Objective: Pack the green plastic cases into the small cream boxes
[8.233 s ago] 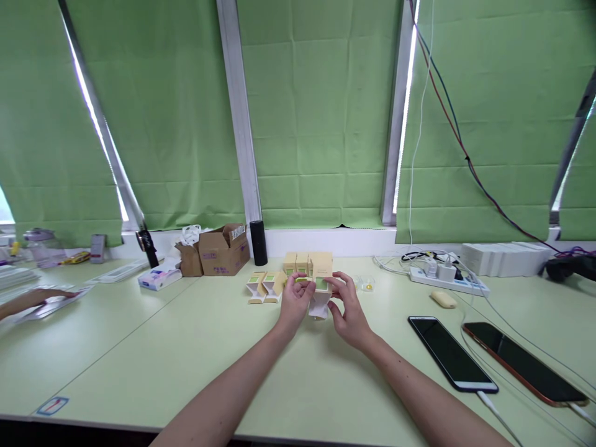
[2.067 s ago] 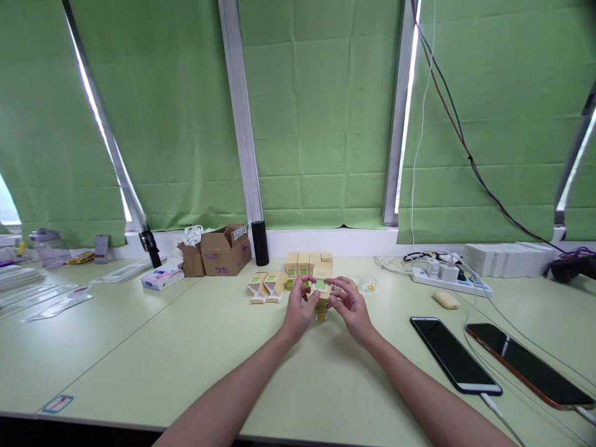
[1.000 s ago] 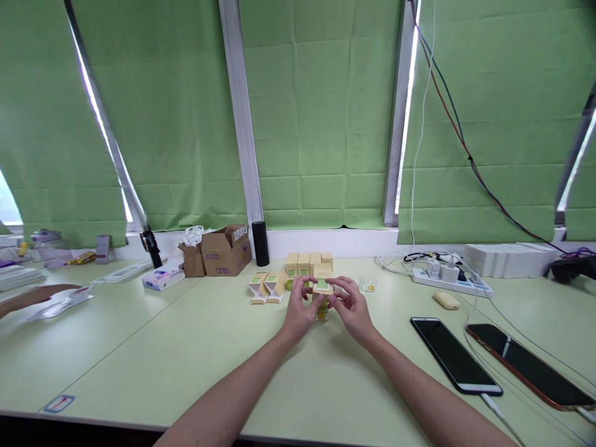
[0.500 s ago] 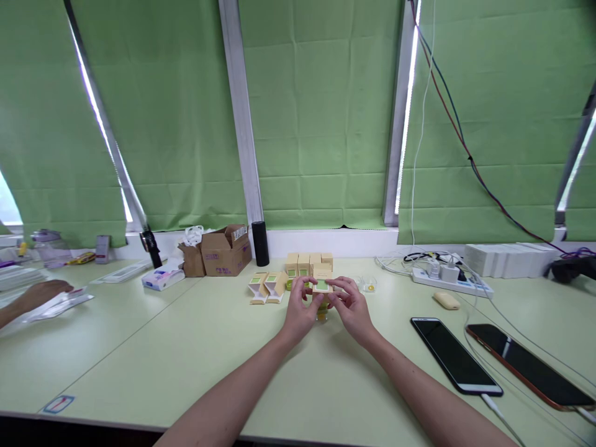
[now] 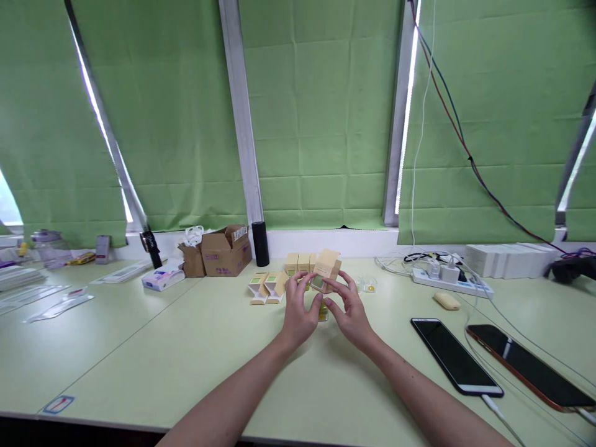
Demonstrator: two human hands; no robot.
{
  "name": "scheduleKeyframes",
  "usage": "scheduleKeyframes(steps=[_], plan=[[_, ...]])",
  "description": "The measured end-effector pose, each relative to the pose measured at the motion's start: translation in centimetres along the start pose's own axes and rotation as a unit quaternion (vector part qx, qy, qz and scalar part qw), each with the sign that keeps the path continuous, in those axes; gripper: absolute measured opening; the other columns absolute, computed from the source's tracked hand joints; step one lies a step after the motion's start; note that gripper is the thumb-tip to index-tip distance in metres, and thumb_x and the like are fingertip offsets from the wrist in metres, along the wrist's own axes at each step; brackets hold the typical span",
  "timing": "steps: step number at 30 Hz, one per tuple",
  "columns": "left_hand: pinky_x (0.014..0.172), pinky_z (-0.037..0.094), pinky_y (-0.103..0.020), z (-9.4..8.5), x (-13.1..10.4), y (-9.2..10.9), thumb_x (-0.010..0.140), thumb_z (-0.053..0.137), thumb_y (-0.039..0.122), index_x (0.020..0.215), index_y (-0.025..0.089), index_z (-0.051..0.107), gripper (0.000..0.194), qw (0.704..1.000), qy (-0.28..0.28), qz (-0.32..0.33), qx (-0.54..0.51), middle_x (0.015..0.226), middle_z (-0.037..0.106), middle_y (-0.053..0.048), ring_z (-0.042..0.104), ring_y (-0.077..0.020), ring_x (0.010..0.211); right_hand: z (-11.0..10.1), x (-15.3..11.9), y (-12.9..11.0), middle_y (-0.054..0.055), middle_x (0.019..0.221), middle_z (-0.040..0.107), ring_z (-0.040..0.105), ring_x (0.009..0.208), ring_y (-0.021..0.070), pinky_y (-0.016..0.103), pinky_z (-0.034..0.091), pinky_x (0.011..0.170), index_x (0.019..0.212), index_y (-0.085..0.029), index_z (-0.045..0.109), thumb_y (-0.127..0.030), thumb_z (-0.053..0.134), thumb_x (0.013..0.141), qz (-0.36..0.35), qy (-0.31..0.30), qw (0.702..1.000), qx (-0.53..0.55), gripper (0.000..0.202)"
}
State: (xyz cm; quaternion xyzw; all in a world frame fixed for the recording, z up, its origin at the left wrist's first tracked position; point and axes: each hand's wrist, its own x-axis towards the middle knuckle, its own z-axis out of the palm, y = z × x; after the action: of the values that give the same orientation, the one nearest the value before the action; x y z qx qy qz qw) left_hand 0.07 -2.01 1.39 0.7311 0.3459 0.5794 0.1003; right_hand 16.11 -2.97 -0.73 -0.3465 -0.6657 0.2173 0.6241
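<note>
My left hand (image 5: 299, 310) and my right hand (image 5: 350, 313) pinch a small tan cardboard box (image 5: 328, 263) from its two sides. The box is tilted, its top leaning away to the right, and has a window in its near face. Below it, between my thumbs, a small clear container with yellow contents (image 5: 323, 311) is on the table, partly hidden by my fingers. Behind my left hand stand several similar tan boxes (image 5: 292, 261). Two open boxes (image 5: 266, 288) lie to the left of it. Small clear containers (image 5: 369, 285) sit just beyond my right hand.
Two phones (image 5: 456, 355) (image 5: 531, 365) with charging cables lie at the right, near a power strip (image 5: 451, 282) and a beige oval case (image 5: 446, 300). Back left are a brown carton (image 5: 226, 251), a black cylinder (image 5: 260, 244) and a tissue pack (image 5: 162, 278). Clear plastic packets (image 5: 60, 307) lie far left.
The box between my hands has tipped from showing its green-windowed face upward to standing tilted and raised. Another person's hand at the far left has left the view.
</note>
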Motion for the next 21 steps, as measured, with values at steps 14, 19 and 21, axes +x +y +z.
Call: scheduleKeyframes(steps=[14,19,21], plan=[[0.113,0.039,-0.050,0.1,0.1,-1.5,0.096,0.060,0.043,0.147,0.022,0.044,0.057,0.997,0.046,-0.053,-0.019,0.145,0.053,-0.016,0.047,-0.0325,0.137,-0.2,-0.7,-1.1,0.005,0.163,0.038,0.028,0.155,0.0265,0.055,0.031,0.125,0.157,-0.036,0.032,-0.030,0.048,0.103,-0.131,-0.079,0.986,-0.060,0.057],[0.104,0.044,-0.043,0.1,0.6,-1.8,0.090,0.069,0.044,0.136,0.021,0.048,0.056,0.989,0.067,-0.113,-0.069,0.129,0.062,-0.014,0.058,-0.0288,0.122,-0.1,-0.8,-1.3,0.005,0.157,0.045,0.028,0.154,0.0242,0.052,0.037,0.122,0.155,-0.034,0.037,-0.026,0.044,0.104,-0.129,-0.103,0.984,-0.066,0.052],[0.100,0.047,-0.040,0.0,1.1,-2.2,0.090,0.068,0.042,0.133,0.020,0.047,0.053,0.982,0.074,-0.136,-0.106,0.125,0.064,-0.013,0.061,-0.0263,0.116,-0.1,-0.8,-0.9,0.007,0.152,0.049,0.034,0.151,0.0250,0.051,0.041,0.120,0.150,-0.032,0.044,-0.024,0.046,0.102,-0.117,-0.097,0.985,-0.084,0.049]])
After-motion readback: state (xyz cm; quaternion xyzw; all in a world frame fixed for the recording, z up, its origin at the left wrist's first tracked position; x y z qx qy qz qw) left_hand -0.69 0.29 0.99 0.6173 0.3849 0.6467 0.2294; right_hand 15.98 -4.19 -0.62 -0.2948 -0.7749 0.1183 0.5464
